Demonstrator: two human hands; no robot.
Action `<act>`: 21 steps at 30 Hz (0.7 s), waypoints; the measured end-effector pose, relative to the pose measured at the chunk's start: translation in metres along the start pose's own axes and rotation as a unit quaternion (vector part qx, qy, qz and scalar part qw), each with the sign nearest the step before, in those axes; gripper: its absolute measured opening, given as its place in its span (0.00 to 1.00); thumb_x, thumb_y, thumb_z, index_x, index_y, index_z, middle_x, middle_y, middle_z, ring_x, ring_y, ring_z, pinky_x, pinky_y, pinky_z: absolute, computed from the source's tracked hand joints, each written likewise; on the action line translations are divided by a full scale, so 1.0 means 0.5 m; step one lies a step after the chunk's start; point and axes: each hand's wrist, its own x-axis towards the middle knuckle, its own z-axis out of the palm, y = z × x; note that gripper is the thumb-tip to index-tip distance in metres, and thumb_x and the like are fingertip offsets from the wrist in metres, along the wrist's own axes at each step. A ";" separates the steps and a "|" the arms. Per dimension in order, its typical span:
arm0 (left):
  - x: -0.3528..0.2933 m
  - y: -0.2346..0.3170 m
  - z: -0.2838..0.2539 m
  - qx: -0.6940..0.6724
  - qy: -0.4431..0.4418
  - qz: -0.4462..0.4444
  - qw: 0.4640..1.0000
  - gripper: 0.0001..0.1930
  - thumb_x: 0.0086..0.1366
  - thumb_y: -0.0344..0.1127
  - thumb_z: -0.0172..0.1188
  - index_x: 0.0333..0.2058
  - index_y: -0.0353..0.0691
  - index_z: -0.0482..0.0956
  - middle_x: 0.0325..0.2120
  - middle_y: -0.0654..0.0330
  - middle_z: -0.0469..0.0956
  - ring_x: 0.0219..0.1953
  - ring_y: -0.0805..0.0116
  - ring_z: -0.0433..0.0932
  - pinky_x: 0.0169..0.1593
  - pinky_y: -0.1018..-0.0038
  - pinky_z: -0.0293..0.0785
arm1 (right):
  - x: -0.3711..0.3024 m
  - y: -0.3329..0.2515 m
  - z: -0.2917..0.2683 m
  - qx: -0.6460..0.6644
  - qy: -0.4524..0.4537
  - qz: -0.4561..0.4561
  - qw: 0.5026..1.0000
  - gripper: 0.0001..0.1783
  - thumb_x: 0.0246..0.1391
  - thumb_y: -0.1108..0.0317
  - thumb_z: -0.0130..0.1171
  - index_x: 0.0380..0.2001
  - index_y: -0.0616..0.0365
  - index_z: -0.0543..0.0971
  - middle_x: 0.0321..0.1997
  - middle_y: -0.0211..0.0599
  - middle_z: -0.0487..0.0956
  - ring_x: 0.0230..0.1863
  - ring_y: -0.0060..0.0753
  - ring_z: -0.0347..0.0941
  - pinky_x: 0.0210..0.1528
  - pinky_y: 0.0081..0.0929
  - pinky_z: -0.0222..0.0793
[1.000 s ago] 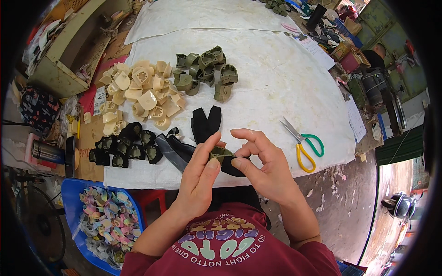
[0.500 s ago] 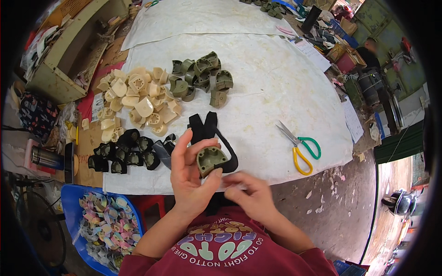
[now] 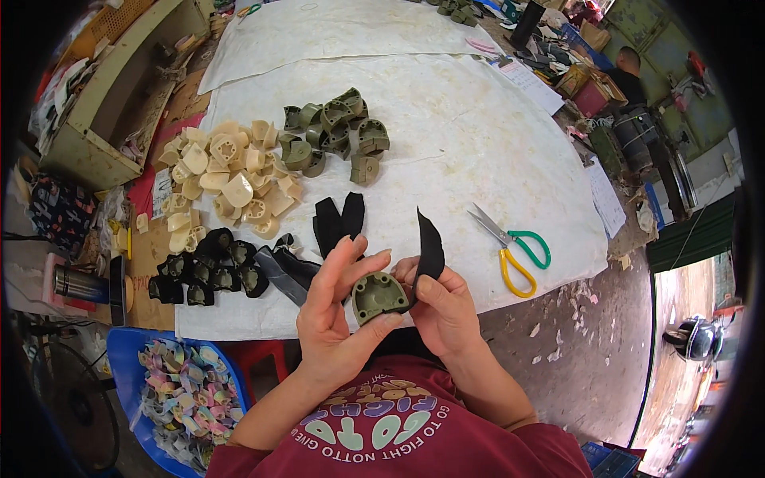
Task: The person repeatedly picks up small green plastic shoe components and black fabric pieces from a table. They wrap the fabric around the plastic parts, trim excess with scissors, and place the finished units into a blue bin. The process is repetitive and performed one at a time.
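Observation:
My left hand (image 3: 335, 311) grips an olive-green shoe heel (image 3: 378, 296) between thumb and fingers, its hollow, ribbed side turned up. A black fabric strip (image 3: 430, 243) lies along the heel's lower edge, and its free end stands up at the right. My right hand (image 3: 446, 311) pinches this strip between thumb and fingers close to the heel. Just beyond my left fingers, more black strips (image 3: 341, 221) lie on the white-covered table (image 3: 446, 159). Further left are several black-covered heels (image 3: 211, 267) and a dark grey folded piece (image 3: 287, 271).
Cream heels (image 3: 231, 171) and bare olive heels (image 3: 339, 127) are piled beyond my hands. Scissors (image 3: 510, 248) with yellow and green handles lie at the right. A blue bin (image 3: 119, 350) of colourful pieces stands lower left. A person (image 3: 628, 76) is at the far right.
My right hand has moved up to the heel and now holds the black strip, whose end has swung upright. The heel has shifted slightly right in my left hand.

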 end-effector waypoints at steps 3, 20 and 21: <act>-0.001 0.009 0.006 -0.021 -0.010 -0.025 0.999 0.45 0.52 0.22 0.68 0.66 0.36 0.52 0.56 0.47 0.71 0.61 0.58 0.68 0.68 0.62 0.48 | 0.004 -0.007 0.003 0.029 0.010 0.027 0.999 0.10 0.55 0.68 0.62 0.40 0.59 0.80 0.45 0.34 0.78 0.48 0.27 0.72 0.53 0.30 0.65; 0.014 -0.013 -0.023 0.196 -0.010 -0.097 0.976 0.33 0.49 0.34 0.72 0.54 0.36 0.68 0.47 0.53 0.70 0.55 0.62 0.67 0.58 0.71 0.63 | -0.003 0.014 0.027 -0.270 0.117 -0.169 0.941 0.13 0.52 0.75 0.65 0.42 0.63 0.77 0.41 0.32 0.77 0.42 0.21 0.72 0.45 0.22 0.68; 0.014 -0.013 -0.021 0.180 -0.009 -0.117 0.977 0.30 0.49 0.33 0.72 0.51 0.35 0.70 0.44 0.55 0.71 0.51 0.65 0.69 0.55 0.72 0.65 | -0.004 0.021 0.025 -0.313 0.110 -0.190 0.924 0.13 0.51 0.76 0.65 0.41 0.63 0.78 0.42 0.33 0.76 0.42 0.22 0.72 0.45 0.21 0.68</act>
